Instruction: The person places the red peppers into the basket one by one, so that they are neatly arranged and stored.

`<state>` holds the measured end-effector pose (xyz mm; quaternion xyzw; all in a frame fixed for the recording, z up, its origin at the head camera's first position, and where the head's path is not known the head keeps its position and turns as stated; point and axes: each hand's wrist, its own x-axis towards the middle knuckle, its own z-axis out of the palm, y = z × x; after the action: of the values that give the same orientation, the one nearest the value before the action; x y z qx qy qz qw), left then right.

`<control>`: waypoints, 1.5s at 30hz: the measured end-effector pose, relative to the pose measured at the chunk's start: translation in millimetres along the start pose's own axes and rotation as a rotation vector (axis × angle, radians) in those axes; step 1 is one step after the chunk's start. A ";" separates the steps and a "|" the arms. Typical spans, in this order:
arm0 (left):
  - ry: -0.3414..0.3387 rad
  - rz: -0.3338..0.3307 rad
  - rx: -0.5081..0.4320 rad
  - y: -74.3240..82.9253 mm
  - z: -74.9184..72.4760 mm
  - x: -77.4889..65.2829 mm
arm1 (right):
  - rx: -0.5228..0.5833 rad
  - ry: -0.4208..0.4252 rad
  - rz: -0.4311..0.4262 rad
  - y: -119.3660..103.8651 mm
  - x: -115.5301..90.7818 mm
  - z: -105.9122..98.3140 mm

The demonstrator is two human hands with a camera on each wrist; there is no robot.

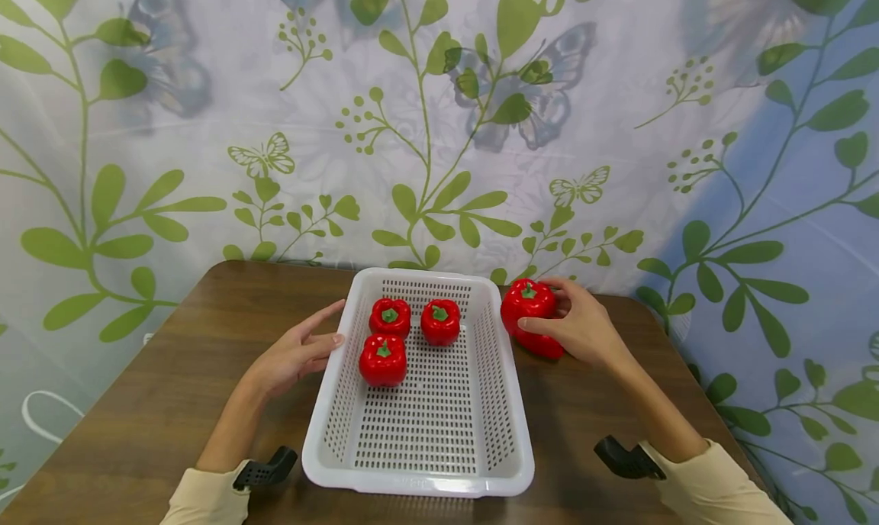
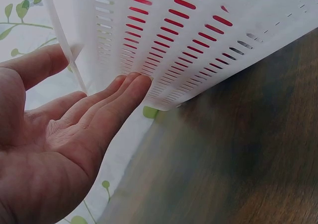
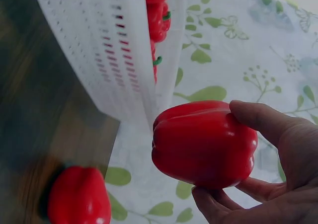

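Observation:
Between the thumb and fingers of my right hand is a red bell pepper with a green stem, held up beside the basket's right rim. Another red bell pepper lies on the table below it, partly hidden in the head view. The white perforated basket stands in the middle, with three red bell peppers inside toward its back left; one pepper sits nearest the front. My left hand is at the basket's left side, its fingers extended, fingertips against the outer wall and thumb at the rim.
A brown wooden table carries the basket. Behind it hangs a pale curtain printed with green leaves and butterflies. Dark wrist cameras are strapped at both sleeves. A white cable loops past the table's left edge.

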<state>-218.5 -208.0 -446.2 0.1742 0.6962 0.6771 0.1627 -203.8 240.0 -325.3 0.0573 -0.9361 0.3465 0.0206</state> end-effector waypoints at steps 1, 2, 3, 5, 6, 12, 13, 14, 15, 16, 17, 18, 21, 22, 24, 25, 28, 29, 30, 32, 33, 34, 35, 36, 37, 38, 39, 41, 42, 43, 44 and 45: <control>-0.001 -0.002 0.000 0.3 0.1 0.0 | 0.013 -0.004 0.002 -1.6 0.7 1.7; -0.003 -0.003 0.001 0.5 0.1 0.0 | 0.026 -0.009 0.004 -3.3 1.1 3.4; -0.004 -0.005 0.001 0.5 0.0 0.1 | 0.039 -0.013 0.004 -4.7 1.7 5.2; -0.007 -0.004 0.006 0.9 0.1 0.6 | 0.060 -0.019 0.004 -6.7 2.7 8.7; -0.008 -0.002 0.009 1.3 0.2 1.0 | 0.070 -0.022 0.004 -7.2 3.3 10.4; 0.003 -0.002 0.020 2.8 0.8 3.1 | 0.112 -0.038 -0.009 -9.3 7.3 18.8; 0.006 -0.003 0.021 3.0 0.8 3.2 | 0.110 -0.039 -0.013 -9.9 7.9 20.0; 0.009 -0.006 0.023 3.0 0.7 3.1 | 0.104 -0.039 -0.016 -10.3 8.6 21.1; 0.012 -0.007 0.025 3.0 0.6 3.1 | 0.101 -0.039 -0.018 -11.0 9.0 22.0; 0.013 -0.007 0.026 3.1 0.4 2.9 | 0.098 -0.039 -0.021 -11.8 9.4 22.7; 0.016 -0.009 0.026 3.1 0.3 2.7 | 0.094 -0.039 -0.023 -12.7 9.6 23.4; 0.016 -0.008 0.027 3.0 0.0 2.5 | 0.089 -0.039 -0.025 -13.7 9.8 24.0; 0.025 -0.010 0.028 2.7 -0.6 2.0 | 0.088 -0.042 -0.037 -16.5 10.3 25.7; 0.025 -0.008 0.026 2.8 -0.8 1.9 | 0.089 -0.046 -0.043 -17.3 10.6 26.4; 0.025 -0.002 0.032 2.8 -0.9 2.1 | 0.086 -0.055 -0.055 -18.8 11.2 28.4; 0.027 -0.003 0.031 3.0 -0.9 2.3 | 0.086 -0.061 -0.061 -19.5 11.4 29.5; 0.024 0.000 0.032 3.6 -0.8 2.9 | 0.081 -0.085 -0.088 -21.8 12.2 34.4; 0.023 0.000 0.032 3.8 -0.9 3.2 | 0.083 -0.096 -0.094 -22.5 12.4 36.5; 0.022 -0.002 0.030 4.3 -0.8 3.4 | 0.087 -0.107 -0.102 -23.2 12.8 38.7; 0.020 -0.003 0.024 5.0 -0.3 3.6 | 0.093 -0.126 -0.114 -24.7 13.4 43.3; 0.020 -0.003 0.025 5.5 0.0 3.5 | 0.098 -0.136 -0.120 -25.6 13.8 45.4; 0.018 -0.002 0.025 6.1 0.2 3.5 | 0.101 -0.144 -0.123 -26.3 14.0 47.5; 0.019 -0.005 0.024 6.5 0.4 3.5 | 0.101 -0.150 -0.124 -26.9 14.1 49.4; 0.022 -0.008 0.023 7.1 0.9 3.5 | 0.097 -0.153 -0.128 -27.3 14.3 51.1; 0.026 -0.010 0.020 6.9 1.2 3.1 | 0.091 -0.156 -0.131 -27.4 13.9 53.4; 0.027 -0.010 0.021 6.8 1.5 2.6 | 0.084 -0.157 -0.132 -27.2 13.7 55.9; 0.029 -0.008 0.023 6.7 1.8 2.1 | 0.075 -0.157 -0.134 -26.9 13.3 58.1; 0.030 -0.004 0.022 6.4 2.5 1.7 | 0.056 -0.158 -0.131 -26.0 12.7 63.3; 0.030 -0.003 0.021 6.1 2.9 1.5 | 0.051 -0.159 -0.130 -25.3 12.4 65.8; 0.028 0.001 0.022 5.7 3.2 1.3 | 0.043 -0.161 -0.125 -25.0 12.2 68.5; 0.025 0.005 0.024 5.2 3.4 1.1 | 0.038 -0.163 -0.122 -24.7 12.0 71.0; 0.025 0.007 0.025 4.5 3.7 1.2 | 0.033 -0.165 -0.120 -24.5 11.8 73.4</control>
<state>-217.7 -204.1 -441.8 0.1702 0.7059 0.6711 0.1493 -212.4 172.7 -364.2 0.1421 -0.9235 0.3543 -0.0369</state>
